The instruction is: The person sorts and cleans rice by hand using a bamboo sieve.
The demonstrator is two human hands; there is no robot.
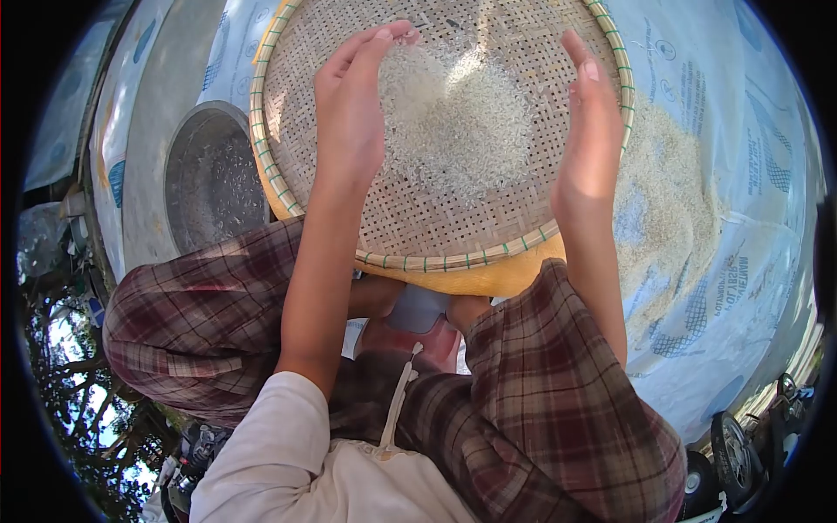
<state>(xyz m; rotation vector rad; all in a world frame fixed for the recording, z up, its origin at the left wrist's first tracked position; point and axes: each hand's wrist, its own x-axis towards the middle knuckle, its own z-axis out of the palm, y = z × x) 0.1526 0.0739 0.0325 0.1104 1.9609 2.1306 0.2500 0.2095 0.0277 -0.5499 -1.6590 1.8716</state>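
Observation:
A round woven bamboo tray [418, 260] with a green-stitched rim lies over my knees. Pale grains like rice [475, 122] are heaped in its middle. My left hand [353, 105] is at the heap's left side, upright on its edge, fingers bent toward the grains with nothing visible in them. Above the tray's right part is my right hand [588, 131], palm turned inward, fingers extended and holding nothing. Between the two hands lies the grain, and some woven surface shows around it.
A grey metal basin [187, 131] with scattered grains inside stands left of the tray. More grain [667, 200] is spread on the printed blue-white sheet [741, 288] at the right. Yellow material [488, 277] shows beneath the tray. Motorbike wheels [732, 453] appear at lower right.

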